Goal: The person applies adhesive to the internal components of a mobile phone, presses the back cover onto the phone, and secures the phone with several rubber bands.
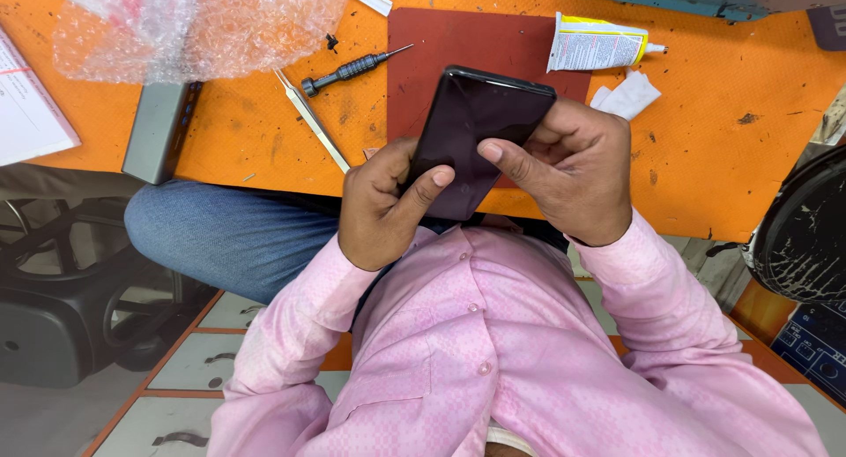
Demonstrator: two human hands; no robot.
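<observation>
The left hand (381, 208) is closed around the lower edge of a dark phone (476, 131), its thumb laid across the glass, while the right hand (577, 170) grips the opposite long edge with curled fingers and presses its own thumb onto the face. The phone is held between the two hands just above the near edge of the table (705, 157), tilted up and away from the person's chest, over the pink shirt (493, 351) and the lap. It looks like a slim slab with a glossy black face, unlit and showing only faint reflections, with rounded corners; whether this is the screen or the back I cannot tell. The hold seems firm, but the phone hangs partly over the gap between table and lap, so a slip of either thumb on the smooth glass could let it drop to the tiled floor (194, 360); hard thumb pressure might also flex or mark the face. Just behind the phone lies a dark red mat (441, 52) on the orange table. To the left of it are a small black screwdriver (352, 69) and a pair of tweezers (310, 120), and farther left a grey box (157, 129) under a sheet of bubble wrap (194, 25). To the right sit a tube of glue (599, 44) and a crumpled white tissue (627, 96).
</observation>
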